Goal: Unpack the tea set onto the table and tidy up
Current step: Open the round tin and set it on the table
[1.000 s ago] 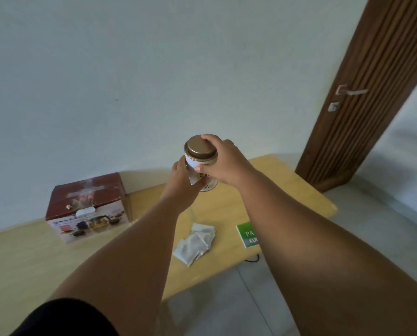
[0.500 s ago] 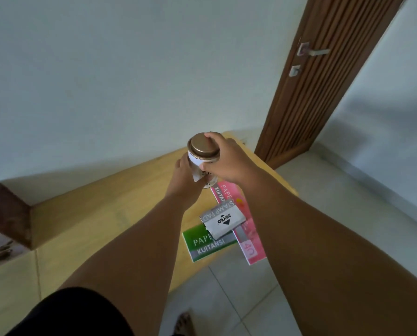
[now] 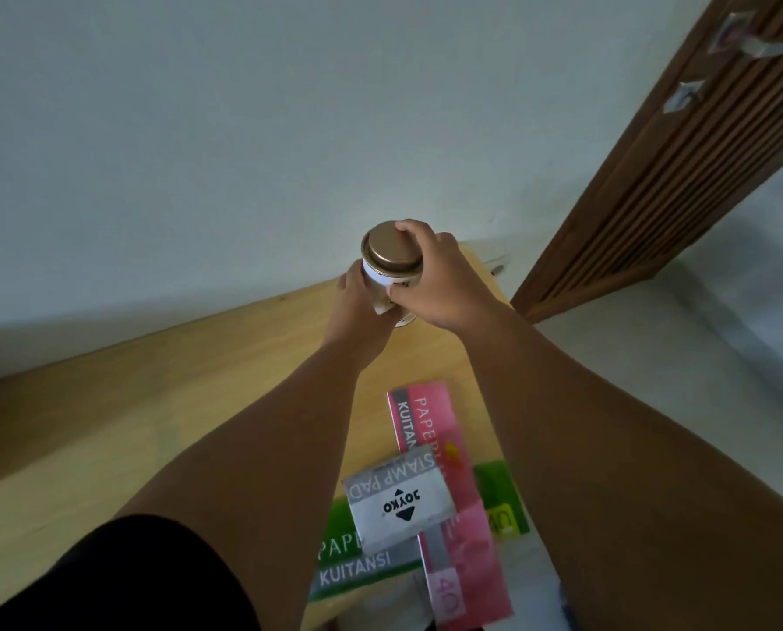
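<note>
tea tin [image 3: 392,253] | round, white-walled, gold-topped | held by left hand [image 3: 358,307], right hand [image 3: 435,280]

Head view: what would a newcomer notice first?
A gold-lidded tin is gripped by the left hand low and the right hand at its lid, at the far end of the wooden table. Nearer, a grey stamp pad box lies on a pink receipt book and a green receipt book.

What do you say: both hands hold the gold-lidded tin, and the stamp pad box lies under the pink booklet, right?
No. The head view shows the stamp pad box on top of the pink booklet. Left hand and right hand do hold the tin.
</note>
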